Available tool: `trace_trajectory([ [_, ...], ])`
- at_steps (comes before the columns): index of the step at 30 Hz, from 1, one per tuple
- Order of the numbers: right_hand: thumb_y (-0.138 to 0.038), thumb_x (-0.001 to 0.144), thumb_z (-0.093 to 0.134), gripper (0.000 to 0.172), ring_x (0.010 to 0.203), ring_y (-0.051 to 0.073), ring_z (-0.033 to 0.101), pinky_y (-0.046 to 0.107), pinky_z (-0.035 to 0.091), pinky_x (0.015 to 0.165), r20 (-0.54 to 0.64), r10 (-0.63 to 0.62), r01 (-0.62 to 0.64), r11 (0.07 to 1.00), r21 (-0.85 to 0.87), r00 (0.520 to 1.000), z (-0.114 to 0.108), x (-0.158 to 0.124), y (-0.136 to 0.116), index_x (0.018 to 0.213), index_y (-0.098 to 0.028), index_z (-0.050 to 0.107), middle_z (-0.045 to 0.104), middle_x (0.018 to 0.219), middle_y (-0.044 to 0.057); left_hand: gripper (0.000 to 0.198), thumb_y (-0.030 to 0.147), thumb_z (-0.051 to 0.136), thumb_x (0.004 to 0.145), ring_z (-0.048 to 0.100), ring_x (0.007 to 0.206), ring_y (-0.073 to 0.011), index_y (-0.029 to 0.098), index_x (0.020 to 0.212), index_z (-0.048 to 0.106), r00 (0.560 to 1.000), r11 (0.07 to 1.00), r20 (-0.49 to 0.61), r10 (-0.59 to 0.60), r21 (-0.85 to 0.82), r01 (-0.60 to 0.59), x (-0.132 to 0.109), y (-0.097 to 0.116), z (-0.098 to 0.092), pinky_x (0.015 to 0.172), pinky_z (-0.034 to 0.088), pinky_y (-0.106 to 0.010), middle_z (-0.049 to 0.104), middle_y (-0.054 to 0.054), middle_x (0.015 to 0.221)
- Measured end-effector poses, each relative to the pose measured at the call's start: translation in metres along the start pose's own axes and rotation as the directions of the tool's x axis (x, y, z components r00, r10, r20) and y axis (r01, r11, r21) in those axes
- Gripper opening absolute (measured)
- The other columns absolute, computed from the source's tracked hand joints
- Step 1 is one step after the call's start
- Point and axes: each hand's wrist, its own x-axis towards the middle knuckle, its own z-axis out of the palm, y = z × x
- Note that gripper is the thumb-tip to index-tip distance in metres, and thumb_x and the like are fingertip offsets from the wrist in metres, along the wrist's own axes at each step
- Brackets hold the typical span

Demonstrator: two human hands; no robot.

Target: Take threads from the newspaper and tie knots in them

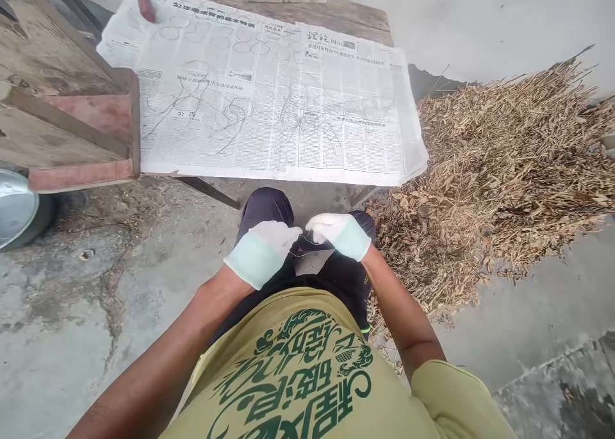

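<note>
Both my hands wear white gloves and meet over my lap. My left hand (266,247) is closed, its fingertips pinched on a thin wire (300,250). My right hand (339,232) is closed too, pinching the other side of the same wire. The wire sags in a small loop between them, above a grey patch (311,261) on my dark trousers. In front of my knees a low wooden table (355,17) carries a spread newspaper (269,93), on which lie several bent wire loops and tangles (307,115).
A heap of dry straw and leaves (500,176) lies on the right. At the left stands a worn wooden bench (72,118), with a metal basin (16,208) below it. A red-handled tool (145,3) rests on the paper's far corner. The floor is cracked concrete (96,311).
</note>
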Motion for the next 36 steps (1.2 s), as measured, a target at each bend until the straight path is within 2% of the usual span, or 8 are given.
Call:
trace_trajectory([
  [5,-0.023,0.085,0.057,0.024,0.06,0.01,0.061,0.02,0.051,0.059,0.029,-0.015,0.016,0.998,-0.058,0.999,-0.002,0.0,0.003,0.093,-0.015,0.078,0.067,0.066,-0.001,0.039,0.03,0.035,0.103,0.062,0.078,-0.0199,0.022,0.087,0.07,0.988,0.98,-0.02,-0.155,-0.131,0.151,0.0,0.004,0.0,0.068,0.039,-0.03,0.068,-0.005,0.081],
  [8,-0.025,0.086,0.057,0.025,0.056,0.009,0.058,0.02,0.049,0.056,-0.007,-0.013,0.012,0.997,-0.073,1.0,-0.003,0.004,0.006,0.096,-0.015,0.078,0.066,0.065,-0.001,0.034,0.036,0.042,0.101,0.066,0.089,-0.021,0.024,0.11,0.073,0.96,0.93,-0.096,-0.264,-0.291,0.226,-0.002,0.001,0.006,0.077,0.046,-0.03,0.074,-0.005,0.094],
  [10,-0.027,0.087,0.058,0.025,0.055,0.01,0.059,0.02,0.05,0.055,-0.029,-0.017,0.016,0.998,-0.053,0.999,-0.004,0.006,0.007,0.096,-0.015,0.077,0.067,0.064,0.0,0.039,0.039,0.047,0.099,0.067,0.102,-0.0226,0.023,0.128,0.067,0.937,0.913,-0.213,-0.276,-0.363,0.186,-0.007,-0.004,0.01,0.089,0.049,-0.031,0.074,-0.007,0.114],
  [13,-0.03,0.087,0.059,0.026,0.055,0.011,0.06,0.022,0.051,0.056,-0.026,-0.026,0.026,1.0,-0.006,0.999,-0.009,0.007,0.006,0.097,-0.014,0.077,0.067,0.064,0.0,0.043,0.036,0.045,0.1,0.065,0.112,-0.0251,0.023,0.136,0.064,0.943,0.96,-0.328,-0.065,-0.28,-0.031,-0.017,-0.015,0.013,0.1,0.047,-0.036,0.067,-0.008,0.137],
  [18,-0.031,0.086,0.062,0.025,0.053,0.011,0.06,0.023,0.052,0.056,-0.023,-0.043,0.044,0.997,0.067,0.999,-0.012,0.009,0.001,0.097,-0.014,0.077,0.068,0.064,0.0,0.039,0.029,0.044,0.101,0.066,0.093,-0.0242,0.025,0.133,0.065,0.945,0.969,-0.222,0.239,-0.004,-0.246,-0.026,-0.023,0.016,0.088,0.049,-0.04,0.068,-0.009,0.135],
  [23,-0.027,0.085,0.061,0.021,0.052,0.011,0.059,0.023,0.05,0.055,-0.005,-0.043,0.043,0.995,0.091,0.999,-0.008,0.009,-0.005,0.094,-0.015,0.076,0.066,0.06,-0.001,0.031,0.012,0.042,0.098,0.06,0.074,-0.0225,0.02,0.109,0.07,0.92,0.927,-0.146,0.365,0.15,-0.344,-0.017,-0.019,0.017,0.07,0.043,-0.037,0.07,-0.009,0.091],
  [29,-0.026,0.086,0.058,0.023,0.052,0.011,0.059,0.023,0.05,0.054,-0.003,-0.036,0.036,0.999,0.018,0.999,-0.008,0.008,-0.009,0.096,-0.014,0.076,0.066,0.061,-0.001,0.033,0.007,0.042,0.095,0.063,0.075,-0.0243,0.019,0.111,0.068,0.944,0.934,-0.061,0.325,0.178,-0.31,-0.006,-0.011,0.022,0.069,0.041,-0.036,0.069,-0.01,0.082],
  [36,-0.026,0.088,0.056,0.024,0.051,0.01,0.057,0.021,0.047,0.052,0.022,-0.043,0.044,0.995,-0.089,0.999,-0.005,0.012,-0.003,0.094,-0.015,0.076,0.065,0.062,-0.001,0.031,0.023,0.043,0.101,0.069,0.079,-0.0281,0.017,0.119,0.067,0.988,1.0,0.155,0.002,0.027,-0.006,0.007,0.005,0.023,0.069,0.045,-0.036,0.074,-0.014,0.085],
])
